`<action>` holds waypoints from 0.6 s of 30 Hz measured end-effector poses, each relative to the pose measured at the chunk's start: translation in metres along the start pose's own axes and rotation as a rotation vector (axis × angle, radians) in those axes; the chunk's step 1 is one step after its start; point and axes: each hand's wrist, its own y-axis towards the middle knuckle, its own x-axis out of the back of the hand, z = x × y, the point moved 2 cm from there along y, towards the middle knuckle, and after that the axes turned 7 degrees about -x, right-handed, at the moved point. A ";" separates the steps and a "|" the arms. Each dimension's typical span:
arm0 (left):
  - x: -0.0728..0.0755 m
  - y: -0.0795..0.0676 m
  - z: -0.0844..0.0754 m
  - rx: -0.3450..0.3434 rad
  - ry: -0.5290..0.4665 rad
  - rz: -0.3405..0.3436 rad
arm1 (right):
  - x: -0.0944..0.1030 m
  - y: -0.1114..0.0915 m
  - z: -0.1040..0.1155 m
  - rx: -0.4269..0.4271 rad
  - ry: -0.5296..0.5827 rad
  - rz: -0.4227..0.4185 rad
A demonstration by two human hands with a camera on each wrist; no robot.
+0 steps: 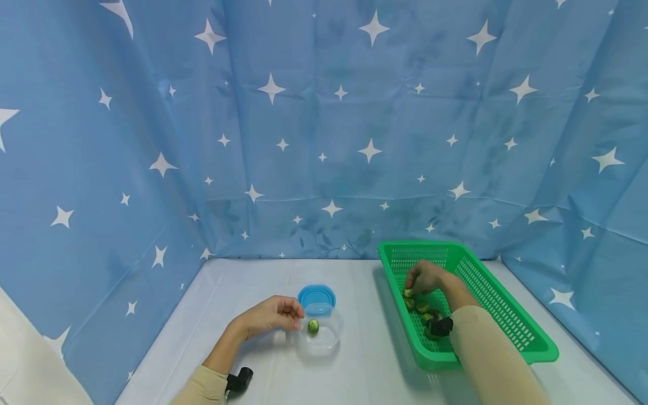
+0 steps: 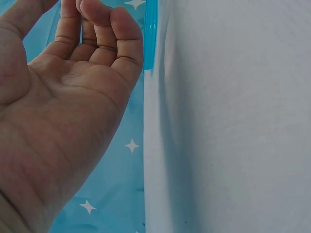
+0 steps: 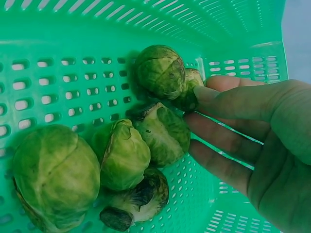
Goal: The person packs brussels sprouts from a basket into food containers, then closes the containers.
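Inside the green basket (image 1: 544, 350), my right hand (image 1: 427, 277) pinches a Brussels sprout (image 3: 187, 92) between thumb and fingers. Several other sprouts lie on the basket floor, among them a large one (image 3: 56, 177) and a round one (image 3: 159, 72) against the pinched one. My left hand (image 1: 275, 315) is at the left edge of a clear plastic container (image 1: 329, 336), its fingers loosely bent and thumb apart from them; whether it touches the rim is unclear. One Brussels sprout (image 1: 313, 327) sits in that container. In the left wrist view the palm (image 2: 63, 102) shows nothing in it.
A blue lid (image 1: 316, 295) lies just behind the clear container on the white tablecloth (image 1: 273, 377). Blue curtains (image 1: 324, 124) with white stars stand behind and at both sides. The basket's raised walls surround the right hand.
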 end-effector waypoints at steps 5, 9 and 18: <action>0.000 0.000 0.001 0.003 0.001 -0.001 | -0.001 -0.001 0.000 -0.004 -0.009 0.013; -0.001 0.001 0.002 0.005 0.002 0.002 | -0.002 -0.002 0.000 -0.019 -0.003 0.032; 0.000 0.000 -0.001 0.002 -0.012 0.003 | -0.002 -0.002 0.003 -0.001 0.007 0.035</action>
